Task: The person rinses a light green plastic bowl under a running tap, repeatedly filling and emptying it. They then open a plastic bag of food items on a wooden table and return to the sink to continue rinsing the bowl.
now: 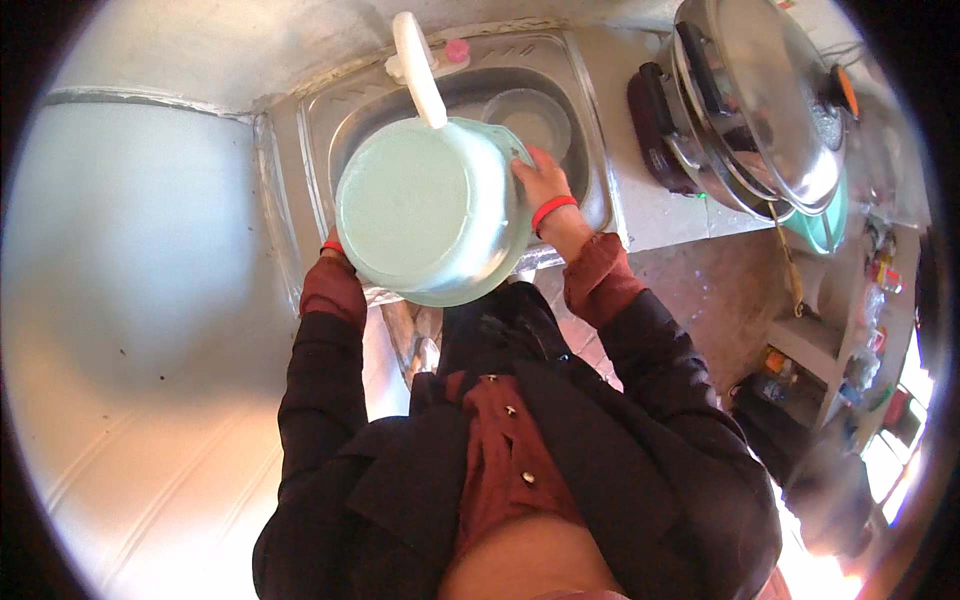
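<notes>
Both hands hold a pale green plastic basin (420, 202) tilted over the stainless steel sink (587, 90), its underside towards me. My right hand (546, 180) grips the basin's rim on the right, thumb on the outside. On the other side, my left hand (334, 246) supports the lower left edge, and its fingers are hidden behind the basin. A white faucet spout (420, 71) reaches over the basin's upper edge; its tip overlaps the basin in view. Inside the sink, a round bowl (536, 120) sits at the back right, partly covered by the basin.
Right of the sink, a pot with a large lid (780, 97) stands on the counter (660, 217), with a pale green container (821, 217) beside it. A pink object (457, 50) lies by the faucet. A wall (150, 247) borders the left; shelves (806, 341) stand lower right.
</notes>
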`<action>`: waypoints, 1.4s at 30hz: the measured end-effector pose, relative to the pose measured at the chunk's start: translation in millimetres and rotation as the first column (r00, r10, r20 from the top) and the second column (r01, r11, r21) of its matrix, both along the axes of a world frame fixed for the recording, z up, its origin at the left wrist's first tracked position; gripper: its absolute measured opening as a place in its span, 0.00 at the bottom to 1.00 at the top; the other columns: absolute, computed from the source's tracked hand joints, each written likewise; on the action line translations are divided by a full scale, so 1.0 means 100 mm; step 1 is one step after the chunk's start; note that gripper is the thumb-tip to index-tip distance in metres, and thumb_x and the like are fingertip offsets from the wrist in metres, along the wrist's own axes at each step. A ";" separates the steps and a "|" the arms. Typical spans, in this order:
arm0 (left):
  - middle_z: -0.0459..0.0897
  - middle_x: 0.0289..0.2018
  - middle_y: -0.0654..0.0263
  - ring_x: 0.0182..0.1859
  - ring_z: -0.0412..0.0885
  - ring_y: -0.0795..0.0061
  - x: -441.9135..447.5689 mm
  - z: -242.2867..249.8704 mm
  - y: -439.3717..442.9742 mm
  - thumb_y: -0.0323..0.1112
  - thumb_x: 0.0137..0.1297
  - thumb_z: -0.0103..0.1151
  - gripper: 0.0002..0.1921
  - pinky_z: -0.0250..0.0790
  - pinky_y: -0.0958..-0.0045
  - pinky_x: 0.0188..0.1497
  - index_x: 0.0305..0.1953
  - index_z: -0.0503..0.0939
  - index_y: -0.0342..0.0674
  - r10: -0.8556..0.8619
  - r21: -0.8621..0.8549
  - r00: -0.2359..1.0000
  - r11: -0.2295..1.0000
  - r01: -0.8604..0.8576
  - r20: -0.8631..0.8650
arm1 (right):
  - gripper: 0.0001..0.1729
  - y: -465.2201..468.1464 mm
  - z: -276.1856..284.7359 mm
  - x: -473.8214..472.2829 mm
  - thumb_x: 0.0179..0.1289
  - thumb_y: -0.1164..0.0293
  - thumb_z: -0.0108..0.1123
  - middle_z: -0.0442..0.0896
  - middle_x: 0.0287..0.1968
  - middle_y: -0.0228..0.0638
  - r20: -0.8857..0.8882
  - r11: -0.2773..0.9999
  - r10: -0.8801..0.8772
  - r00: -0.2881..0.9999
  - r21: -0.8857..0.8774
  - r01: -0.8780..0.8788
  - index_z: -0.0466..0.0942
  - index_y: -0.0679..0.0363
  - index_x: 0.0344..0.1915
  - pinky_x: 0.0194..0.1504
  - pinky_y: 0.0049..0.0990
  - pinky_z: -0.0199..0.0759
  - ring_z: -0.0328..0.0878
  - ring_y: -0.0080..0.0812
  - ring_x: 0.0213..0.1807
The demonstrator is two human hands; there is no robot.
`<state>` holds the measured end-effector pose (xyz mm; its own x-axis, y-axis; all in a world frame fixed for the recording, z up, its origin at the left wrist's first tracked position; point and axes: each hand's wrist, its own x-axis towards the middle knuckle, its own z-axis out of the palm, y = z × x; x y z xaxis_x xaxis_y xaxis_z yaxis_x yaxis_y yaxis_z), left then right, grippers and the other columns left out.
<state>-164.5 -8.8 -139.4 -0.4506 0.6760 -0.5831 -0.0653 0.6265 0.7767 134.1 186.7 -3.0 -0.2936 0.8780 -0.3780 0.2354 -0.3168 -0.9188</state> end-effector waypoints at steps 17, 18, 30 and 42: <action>0.80 0.38 0.57 0.40 0.77 0.66 -0.39 0.09 -0.40 0.46 0.56 0.49 0.20 0.67 0.69 0.40 0.43 0.76 0.37 0.184 0.026 0.982 0.983 -0.183 -0.052 | 0.22 0.41 -0.58 -0.74 0.61 0.62 0.45 0.73 0.47 0.36 -0.102 0.931 0.259 0.961 -0.238 -0.276 0.67 0.61 0.52 0.51 0.28 0.59 0.67 0.30 0.50; 0.80 0.38 0.57 0.40 0.77 0.66 -0.37 0.04 -0.39 0.46 0.56 0.49 0.20 0.67 0.69 0.40 0.43 0.76 0.37 0.172 0.020 0.983 0.985 -0.172 -0.061 | 0.22 0.36 -0.40 -0.70 0.60 0.62 0.45 0.74 0.46 0.38 -0.086 0.935 0.240 0.967 -0.249 -0.254 0.68 0.61 0.51 0.49 0.29 0.61 0.68 0.32 0.48; 0.78 0.41 0.56 0.43 0.75 0.66 -0.51 -0.34 0.00 0.45 0.57 0.48 0.19 0.66 0.70 0.43 0.44 0.74 0.38 -0.018 -0.096 0.980 0.995 -0.001 -0.200 | 0.23 0.61 -0.55 -0.50 0.58 0.60 0.50 0.75 0.42 0.40 -0.086 0.958 0.096 0.992 -0.262 -0.115 0.69 0.65 0.48 0.45 0.29 0.63 0.70 0.32 0.43; 0.68 0.47 0.61 0.49 0.68 0.62 0.42 0.68 0.05 0.50 0.61 0.45 0.22 0.63 0.55 0.48 0.50 0.65 0.42 0.724 -0.244 0.428 0.622 -0.744 0.541 | 0.20 0.56 -0.57 -0.85 0.60 0.59 0.46 0.76 0.39 0.34 -0.100 0.976 -0.123 0.987 -0.195 0.102 0.72 0.61 0.46 0.44 0.25 0.62 0.69 0.26 0.39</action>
